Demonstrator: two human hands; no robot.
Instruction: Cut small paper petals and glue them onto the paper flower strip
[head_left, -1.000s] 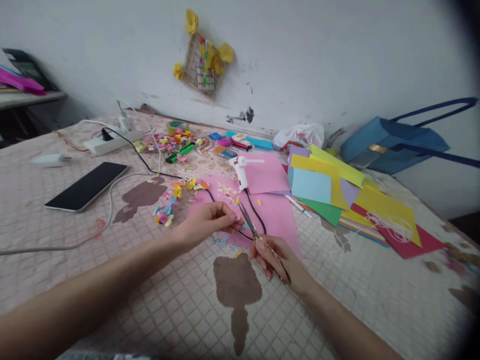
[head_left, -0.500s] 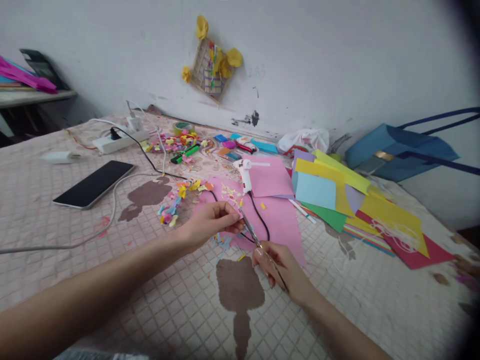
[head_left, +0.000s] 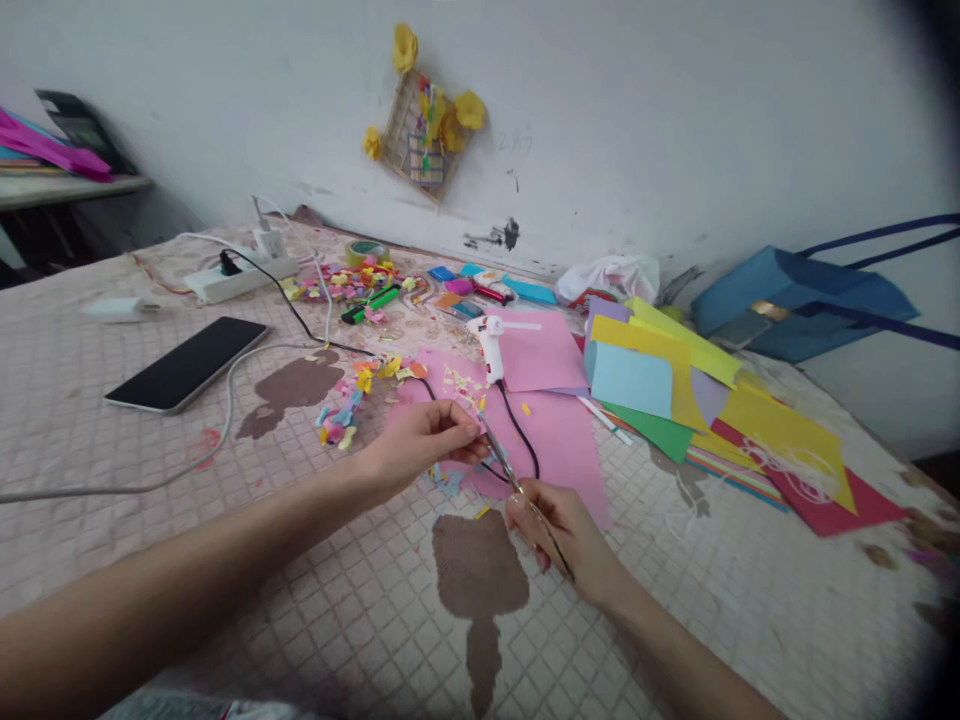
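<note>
My right hand point(head_left: 559, 530) is wrapped round a long thin metal tool point(head_left: 502, 458), perhaps tweezers or scissors, whose tip points up and left. That tip lies beside the fingers of my left hand point(head_left: 442, 435), which are pinched together; whatever they hold is too small to name. Both hands are over a pink sheet point(head_left: 574, 460) with small paper scraps on it. Beyond them a white glue gun point(head_left: 491, 350) rests on the pink paper, its black cord curving down past my fingers. Paper flowers point(head_left: 349, 405) lie left of the sheet.
On the left are a phone point(head_left: 191, 365), a power strip point(head_left: 240, 280) and cables. Coloured papers point(head_left: 634, 380) lie to the right, near a blue bag point(head_left: 802, 300). More paper flowers, tape point(head_left: 367, 252) and a green cutter point(head_left: 371, 305) are further back.
</note>
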